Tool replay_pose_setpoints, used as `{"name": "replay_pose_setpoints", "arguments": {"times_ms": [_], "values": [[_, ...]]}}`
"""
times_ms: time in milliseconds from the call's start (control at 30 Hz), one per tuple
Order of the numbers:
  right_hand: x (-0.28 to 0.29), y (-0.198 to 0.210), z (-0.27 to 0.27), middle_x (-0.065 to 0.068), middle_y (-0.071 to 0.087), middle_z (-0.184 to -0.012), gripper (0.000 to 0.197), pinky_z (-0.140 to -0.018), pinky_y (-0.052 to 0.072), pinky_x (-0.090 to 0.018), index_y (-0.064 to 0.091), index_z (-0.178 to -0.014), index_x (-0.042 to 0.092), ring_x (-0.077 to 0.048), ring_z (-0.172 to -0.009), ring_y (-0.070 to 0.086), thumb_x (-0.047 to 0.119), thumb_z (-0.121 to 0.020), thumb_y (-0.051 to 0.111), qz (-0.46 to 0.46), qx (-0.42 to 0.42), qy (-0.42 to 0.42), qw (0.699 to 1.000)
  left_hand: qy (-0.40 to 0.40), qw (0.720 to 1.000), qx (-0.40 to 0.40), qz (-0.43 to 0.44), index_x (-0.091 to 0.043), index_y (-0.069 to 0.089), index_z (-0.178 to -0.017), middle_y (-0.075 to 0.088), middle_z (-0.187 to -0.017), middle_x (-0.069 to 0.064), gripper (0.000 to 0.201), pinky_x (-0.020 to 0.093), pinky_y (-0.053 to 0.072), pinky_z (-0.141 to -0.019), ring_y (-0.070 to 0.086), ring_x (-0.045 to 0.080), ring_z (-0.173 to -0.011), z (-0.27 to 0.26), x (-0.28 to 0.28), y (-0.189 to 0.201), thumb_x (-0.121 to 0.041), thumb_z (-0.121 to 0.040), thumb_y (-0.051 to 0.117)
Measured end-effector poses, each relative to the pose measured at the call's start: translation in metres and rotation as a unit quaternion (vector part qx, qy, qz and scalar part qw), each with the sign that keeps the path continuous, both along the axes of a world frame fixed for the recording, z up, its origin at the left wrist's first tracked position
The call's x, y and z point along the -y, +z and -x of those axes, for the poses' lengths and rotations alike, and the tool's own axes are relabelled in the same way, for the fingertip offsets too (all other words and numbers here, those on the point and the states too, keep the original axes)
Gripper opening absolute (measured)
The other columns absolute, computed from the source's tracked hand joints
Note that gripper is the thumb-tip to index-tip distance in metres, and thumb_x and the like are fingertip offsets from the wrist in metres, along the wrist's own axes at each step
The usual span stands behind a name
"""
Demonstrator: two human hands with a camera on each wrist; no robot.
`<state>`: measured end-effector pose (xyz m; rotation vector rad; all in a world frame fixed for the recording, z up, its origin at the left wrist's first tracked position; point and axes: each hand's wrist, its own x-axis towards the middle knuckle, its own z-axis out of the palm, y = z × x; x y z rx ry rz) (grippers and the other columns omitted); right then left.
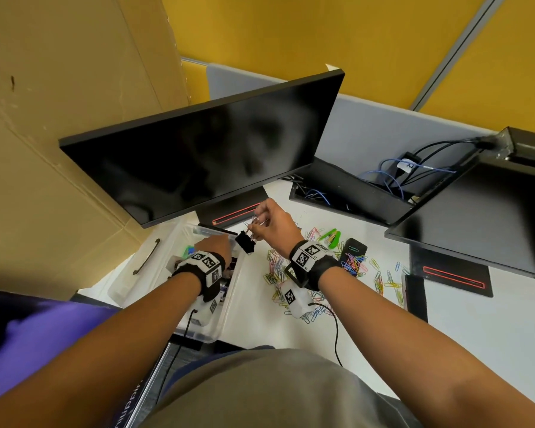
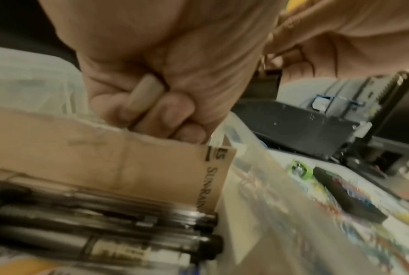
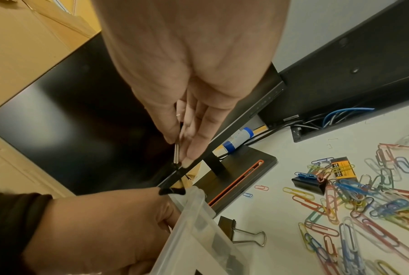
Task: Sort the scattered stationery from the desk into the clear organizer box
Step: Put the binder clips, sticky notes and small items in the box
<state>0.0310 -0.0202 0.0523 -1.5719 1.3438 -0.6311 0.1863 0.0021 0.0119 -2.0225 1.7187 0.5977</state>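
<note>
Pinching a black metal binder clip (image 1: 245,242) by its wire handles in the right hand (image 1: 272,227) above the clear plastic organizer box (image 1: 217,329), left hand (image 1: 218,244) apparently curled on its rim, pens already inside, many coloured paper clips (image 1: 355,264) remaining on the white table (image 1: 476,319).

The monitor (image 1: 198,156) hangs low over the far end of the clear organizer box (image 1: 226,316), so I reach in from the near side only. My left hand (image 1: 217,245) fills the box's far corner, fist beside the cardboard divider (image 2: 104,158) and the pens (image 2: 104,223). My right hand (image 1: 272,227) hovers above the box's right wall, pinching a black binder clip (image 1: 245,242). To the right, paper clips (image 1: 352,267) crowd the desk (image 1: 476,329); bare desk lies nearer me.
</note>
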Motion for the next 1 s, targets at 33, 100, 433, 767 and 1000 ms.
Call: {"name": "replay_pose_setpoints", "arguments": {"times_ms": [33, 100, 433, 767, 1000], "values": [[0.0, -0.001, 0.0, -0.015, 0.065, -0.09, 0.028, -0.073, 0.061, -0.042, 0.053, -0.109, 0.019, -0.023, -0.073, 0.071, 0.009, -0.088, 0.069, -0.003, 0.002, 0.003, 1.0, -0.01, 1.0, 0.009, -0.005, -0.01, 0.057, -0.124, 0.064, -0.12, 0.009, 0.028, 0.037, 0.05, -0.096, 0.063, 0.026, -0.109, 0.001, -0.001, -0.001, -0.019, -0.099, 0.048], [0.0, -0.001, 0.0, -0.013, 0.066, -0.089, 0.029, -0.075, 0.061, -0.042, 0.057, -0.115, 0.016, -0.021, -0.074, 0.072, 0.008, -0.09, 0.067, -0.008, 0.002, 0.011, 1.0, -0.029, 0.999, 0.028, -0.023, -0.009, 0.054, -0.13, 0.061, -0.128, 0.011, 0.032, 0.04, 0.047, -0.102, 0.06, 0.027, -0.116, 0.002, -0.001, -0.001, -0.019, -0.099, 0.05], [0.004, 0.001, -0.012, -0.003, 0.069, -0.071, 0.01, -0.059, 0.06, -0.032, 0.06, -0.084, 0.015, -0.01, -0.057, 0.068, 0.017, -0.092, 0.066, 0.036, -0.088, 0.032, 0.995, -0.035, 0.999, 0.02, -0.017, -0.012, 0.061, -0.12, 0.066, -0.119, 0.007, 0.027, 0.036, 0.048, -0.094, 0.063, 0.024, -0.108, -0.009, 0.005, 0.006, -0.025, -0.1, 0.048], [0.008, 0.01, -0.031, -0.013, 0.072, -0.082, 0.008, -0.076, 0.06, -0.042, 0.059, -0.089, 0.001, -0.024, -0.074, 0.073, 0.007, -0.088, 0.065, 0.001, -0.105, 0.015, 0.994, -0.04, 0.999, 0.018, 0.018, -0.013, 0.062, -0.117, 0.068, -0.112, 0.006, 0.024, 0.035, 0.051, -0.087, 0.066, 0.023, -0.1, -0.016, -0.003, 0.001, -0.021, -0.096, 0.054], [-0.001, 0.018, -0.034, -0.008, 0.068, -0.08, 0.006, -0.066, 0.058, -0.035, 0.058, -0.09, 0.015, -0.024, -0.069, 0.068, 0.017, -0.095, 0.055, 0.048, -0.238, 0.113, 0.964, -0.041, 0.998, 0.016, 0.038, -0.015, 0.063, -0.109, 0.068, -0.108, 0.005, 0.02, 0.033, 0.051, -0.086, 0.065, 0.023, -0.099, -0.017, -0.007, 0.001, -0.027, -0.096, 0.054]]}}
